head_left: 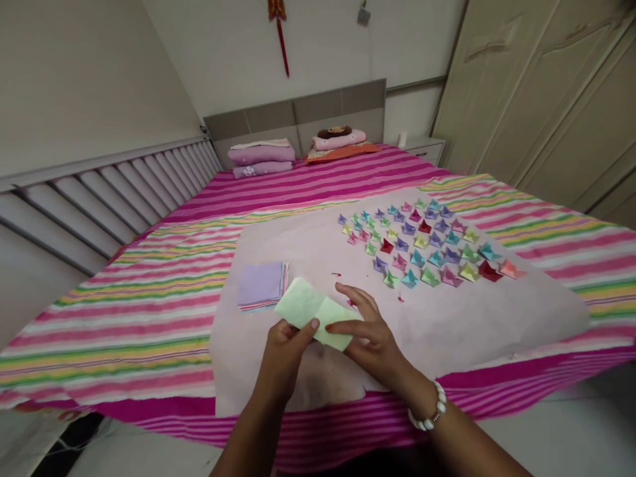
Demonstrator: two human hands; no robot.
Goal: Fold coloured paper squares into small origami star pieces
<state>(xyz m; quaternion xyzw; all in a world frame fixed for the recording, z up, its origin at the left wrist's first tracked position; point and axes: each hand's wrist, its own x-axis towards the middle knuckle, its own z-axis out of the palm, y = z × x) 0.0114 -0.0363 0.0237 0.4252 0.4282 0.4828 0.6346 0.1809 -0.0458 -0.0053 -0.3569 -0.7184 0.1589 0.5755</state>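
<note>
A light green sheet of origami paper (pixel 302 301) is held up in front of me, with a crease across its middle. My left hand (pixel 285 351) pinches its lower left edge, thumb on top. My right hand (pixel 370 334), with a white bead bracelet on the wrist, is at the right half of the paper; its index finger presses on the face and the other fingers are spread, the thumb partly hidden. Left of the paper lies a stack of square coloured sheets (pixel 261 283), lilac on top. Several folded paper boats (pixel 430 277) in many colours stand in rows at the right.
A large pale sheet (pixel 278 238) lies over the striped bedspread (pixel 149 285). Small red scraps (pixel 336 274) are scattered on it. Folded bedding (pixel 261 156) sits by the headboard (pixel 268 119). A metal rail (pixel 114 172) borders the left side; a wardrobe (pixel 536 99) stands at the right.
</note>
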